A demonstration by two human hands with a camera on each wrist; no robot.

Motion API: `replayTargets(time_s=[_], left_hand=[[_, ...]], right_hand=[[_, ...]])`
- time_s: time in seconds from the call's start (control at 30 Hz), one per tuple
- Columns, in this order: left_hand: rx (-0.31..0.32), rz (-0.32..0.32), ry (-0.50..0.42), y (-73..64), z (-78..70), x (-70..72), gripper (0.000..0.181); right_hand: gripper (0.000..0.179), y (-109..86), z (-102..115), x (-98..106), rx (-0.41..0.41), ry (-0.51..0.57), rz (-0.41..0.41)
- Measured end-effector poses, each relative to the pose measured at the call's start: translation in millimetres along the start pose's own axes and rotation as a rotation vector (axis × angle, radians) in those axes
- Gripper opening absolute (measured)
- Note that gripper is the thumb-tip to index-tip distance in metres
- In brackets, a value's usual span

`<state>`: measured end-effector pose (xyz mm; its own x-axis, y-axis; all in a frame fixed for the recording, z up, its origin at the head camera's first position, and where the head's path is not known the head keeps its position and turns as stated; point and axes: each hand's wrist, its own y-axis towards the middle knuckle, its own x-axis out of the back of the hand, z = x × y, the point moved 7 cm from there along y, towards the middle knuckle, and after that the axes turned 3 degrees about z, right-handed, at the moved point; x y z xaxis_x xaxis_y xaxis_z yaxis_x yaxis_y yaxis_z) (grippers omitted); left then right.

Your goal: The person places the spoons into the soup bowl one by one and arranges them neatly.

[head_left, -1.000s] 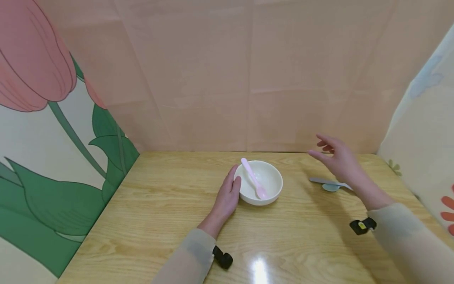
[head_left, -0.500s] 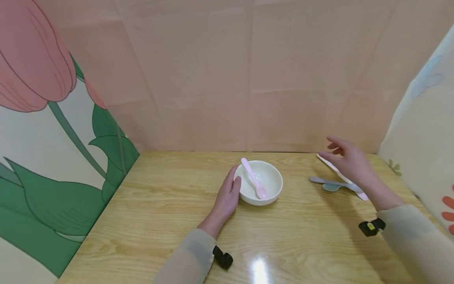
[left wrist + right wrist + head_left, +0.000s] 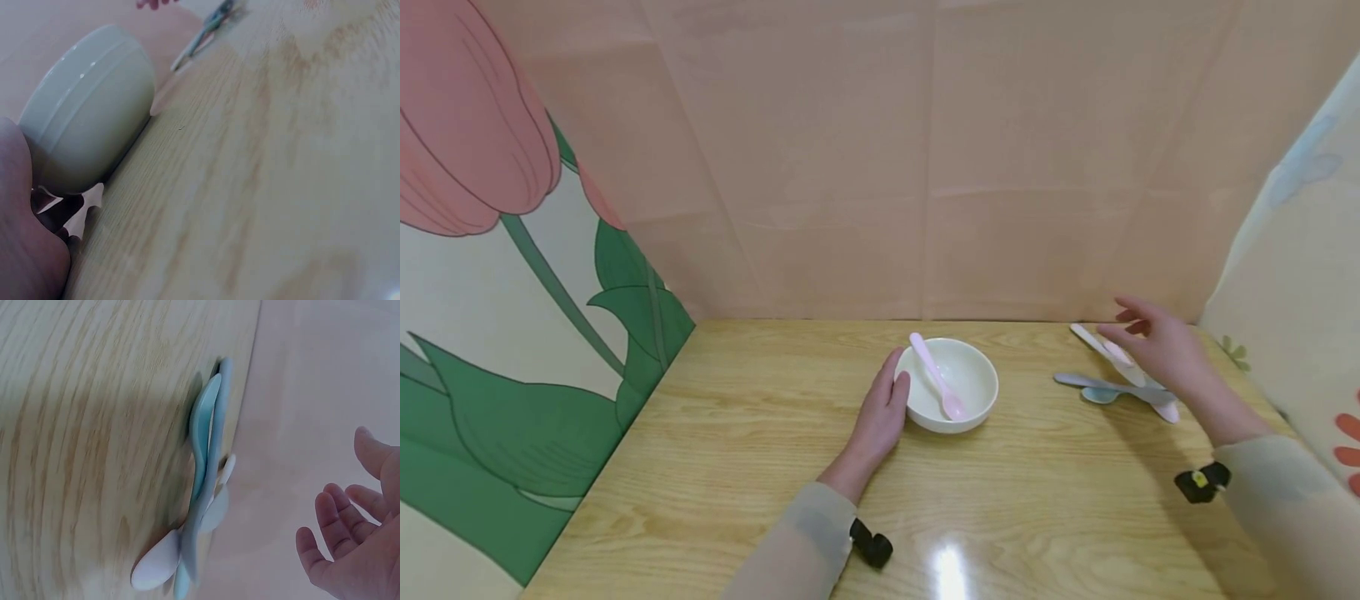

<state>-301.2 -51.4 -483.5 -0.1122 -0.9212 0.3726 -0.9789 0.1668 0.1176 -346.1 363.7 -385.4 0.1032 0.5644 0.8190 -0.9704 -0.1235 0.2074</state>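
Observation:
A white bowl (image 3: 976, 375) sits on the wooden table with a pink spoon (image 3: 953, 405) leaning inside it, handle over the far rim. My left hand (image 3: 880, 408) holds the bowl's left side, thumb at the near side; its fingers are mostly hidden. To the right, several spoons lie crossed in a loose pile: a blue-grey spoon (image 3: 220, 406), a teal spoon (image 3: 202, 419), a pale pink spoon (image 3: 157, 561) and a whitish one (image 3: 1088, 340). My right hand (image 3: 1168, 346) hovers above this pile, fingers loosely bent, holding nothing. In the right wrist view it is apart from the spoons.
A plain pinkish cloth (image 3: 805, 167) hangs behind the table's (image 3: 737, 433) far edge. Printed panels stand at both sides, one with a large tulip (image 3: 467, 117). Black wrist cameras sit on both wrists.
My right hand has drawn right and slightly down over the pile, uncovering more of the pale spoons beneath it. The left hand, bowl and pink spoon have stayed put.

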Motion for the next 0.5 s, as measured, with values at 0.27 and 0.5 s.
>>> replayTargets(time_s=[0.27, 0.5], left_hand=[[-0.006, 0.004, 0.000, 0.7, 1.2, 0.2, 0.059], [-0.011, 0.003, -0.007, -0.4, 0.3, 1.5, 0.059]], right_hand=[[0.073, -2.2, -20.7, -0.5, -0.031, -0.035, 0.009], [0.078, -6.0, -37.1, -5.5, -0.078, -0.025, 0.051]])
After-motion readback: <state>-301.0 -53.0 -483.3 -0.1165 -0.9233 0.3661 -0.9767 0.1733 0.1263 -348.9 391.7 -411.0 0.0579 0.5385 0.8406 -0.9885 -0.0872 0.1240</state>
